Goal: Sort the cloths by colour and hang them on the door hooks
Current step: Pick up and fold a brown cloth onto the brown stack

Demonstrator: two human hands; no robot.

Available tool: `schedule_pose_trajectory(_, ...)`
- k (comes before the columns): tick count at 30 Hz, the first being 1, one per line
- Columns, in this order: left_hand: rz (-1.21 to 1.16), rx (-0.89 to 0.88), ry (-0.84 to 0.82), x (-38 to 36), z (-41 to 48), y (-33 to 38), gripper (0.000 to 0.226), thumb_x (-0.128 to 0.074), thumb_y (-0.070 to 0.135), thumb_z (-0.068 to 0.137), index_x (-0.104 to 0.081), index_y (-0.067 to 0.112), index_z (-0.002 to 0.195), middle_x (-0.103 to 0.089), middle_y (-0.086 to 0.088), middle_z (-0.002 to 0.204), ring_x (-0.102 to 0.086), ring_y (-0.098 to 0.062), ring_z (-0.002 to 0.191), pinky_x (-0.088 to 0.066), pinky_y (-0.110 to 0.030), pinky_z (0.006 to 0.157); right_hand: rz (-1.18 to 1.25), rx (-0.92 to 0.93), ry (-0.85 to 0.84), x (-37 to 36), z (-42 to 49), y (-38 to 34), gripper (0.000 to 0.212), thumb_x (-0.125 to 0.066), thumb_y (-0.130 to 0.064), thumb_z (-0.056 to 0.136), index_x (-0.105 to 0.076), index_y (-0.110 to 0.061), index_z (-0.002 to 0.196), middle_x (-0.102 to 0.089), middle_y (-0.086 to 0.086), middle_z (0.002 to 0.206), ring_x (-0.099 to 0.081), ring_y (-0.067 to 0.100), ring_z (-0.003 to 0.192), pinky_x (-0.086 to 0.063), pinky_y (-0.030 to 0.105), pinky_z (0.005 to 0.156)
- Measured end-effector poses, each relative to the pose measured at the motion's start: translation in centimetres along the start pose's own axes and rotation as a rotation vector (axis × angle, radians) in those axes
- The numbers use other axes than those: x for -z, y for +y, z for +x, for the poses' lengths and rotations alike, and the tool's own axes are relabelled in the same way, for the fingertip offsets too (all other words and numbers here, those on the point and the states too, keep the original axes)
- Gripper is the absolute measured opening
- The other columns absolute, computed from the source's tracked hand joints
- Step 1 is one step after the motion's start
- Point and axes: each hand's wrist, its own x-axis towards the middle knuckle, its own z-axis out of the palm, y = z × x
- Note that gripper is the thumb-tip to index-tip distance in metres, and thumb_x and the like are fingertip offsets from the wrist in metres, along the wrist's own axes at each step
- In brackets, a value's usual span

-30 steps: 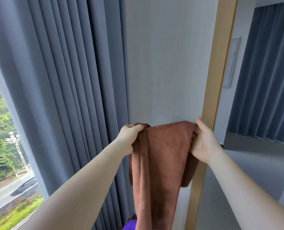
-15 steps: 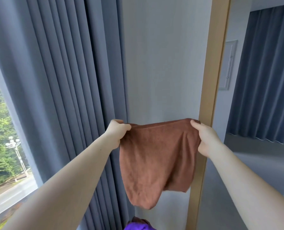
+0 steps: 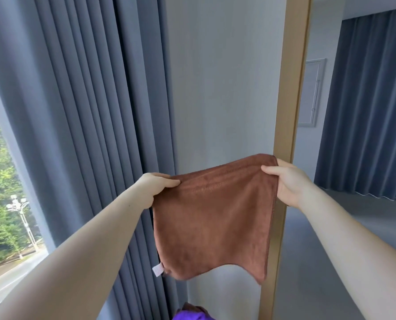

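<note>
I see the cloth (image 3: 212, 218) spread between the left hand (image 3: 156, 187) at 9 o'clock and the right hand (image 3: 284, 181) at 3, before the wall (image 3: 222, 88); curtain (image 3: 76, 112) beyond at 9, second cloth (image 3: 190, 316) at 6.

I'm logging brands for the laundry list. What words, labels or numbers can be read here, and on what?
No text here can be read.
The white tag at the lower corner of the brown cloth: too small to read.
The wall panel past the door frame: no lettering shows.
</note>
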Motion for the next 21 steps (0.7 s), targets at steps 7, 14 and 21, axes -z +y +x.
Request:
schedule_pose_trajectory(7, -0.279, 0.069, -0.145, 0.4, 0.1, 0.8, 0.050, -0.087, 0.023, 0.081, -0.067, 0.006, 0.124, -0.073, -0.009, 0.118, -0.072, -0.024, 0.103, -0.060, -0.037, 0.077, 0.136, 0.061, 0.127, 1.2, 0.5, -1.8, 0.029, -0.054, 0.004, 0.098, -0.068, -0.005, 0.122, -0.074, 0.016, 0.118, -0.075, 0.026, 0.101, -0.063, 0.032, 0.075)
schedule_pose_trajectory(14, -0.384, -0.158, -0.021, -0.7, 0.0, 2.0, 0.027, -0.078, 0.004, 0.088, -0.071, 0.005, 0.114, -0.076, -0.014, 0.109, -0.073, -0.024, 0.101, -0.060, -0.032, 0.081, 0.208, 0.071, 0.231, 3.1, 0.2, -2.6, 0.031, -0.058, -0.005, 0.099, -0.064, -0.006, 0.129, -0.073, 0.015, 0.120, -0.074, 0.027, 0.107, -0.059, 0.040, 0.089)
schedule_pose_trajectory(21, -0.187, -0.175, 0.072, -1.2, 0.6, 2.1, 0.024, -0.074, 0.031, 0.095, -0.074, 0.010, 0.105, -0.077, -0.008, 0.102, -0.074, -0.021, 0.097, -0.060, -0.031, 0.075, 0.144, 0.101, 0.263, 4.1, -0.7, -3.4, 0.029, -0.064, -0.023, 0.100, -0.069, -0.009, 0.125, -0.076, 0.009, 0.116, -0.075, 0.023, 0.103, -0.058, 0.040, 0.087)
